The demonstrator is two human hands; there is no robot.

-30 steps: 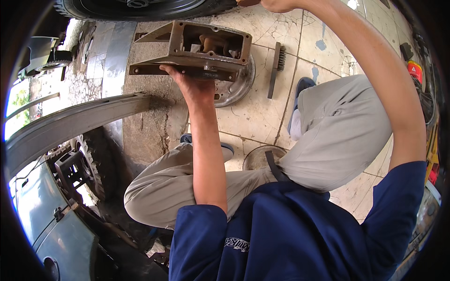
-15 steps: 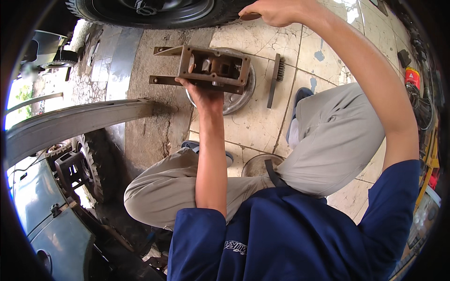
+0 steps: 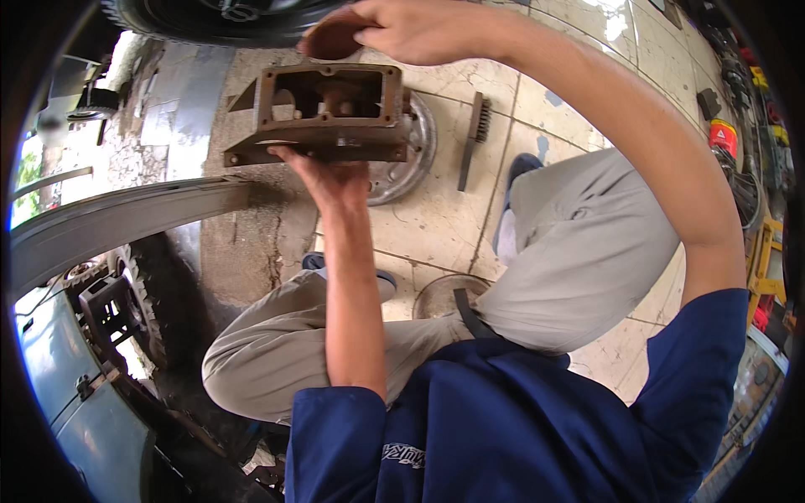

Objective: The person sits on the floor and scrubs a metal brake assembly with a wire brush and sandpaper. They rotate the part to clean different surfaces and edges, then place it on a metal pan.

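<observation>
A rusty metal housing [image 3: 335, 138], box-shaped with an open cavity and bolt holes round its rim, is held up over the floor. My left hand [image 3: 335, 180] grips its near lower side, thumb on the edge and the other fingers mostly hidden beneath. Pinched in my right hand [image 3: 407, 32] is a curved reddish-brown piece that looks like sandpaper [image 3: 331, 35]. It hangs over the housing's far edge; whether it touches the metal I cannot tell. A round metal wheel rim [image 3: 419, 159] lies on the floor behind the housing.
A wire brush [image 3: 473, 142] lies on the tiles right of the housing. A large tyre [image 3: 243, 27] stands at the far side. A grey metal beam [image 3: 142, 210] juts in from the left. Near my feet is a round dish [image 3: 444, 293]; a red can [image 3: 723, 138] stands at right.
My left hand has shifted the housing leftward and tilted it so its near face shows more. My right hand has swept left with the brown piece, from beside the tyre to above the housing.
</observation>
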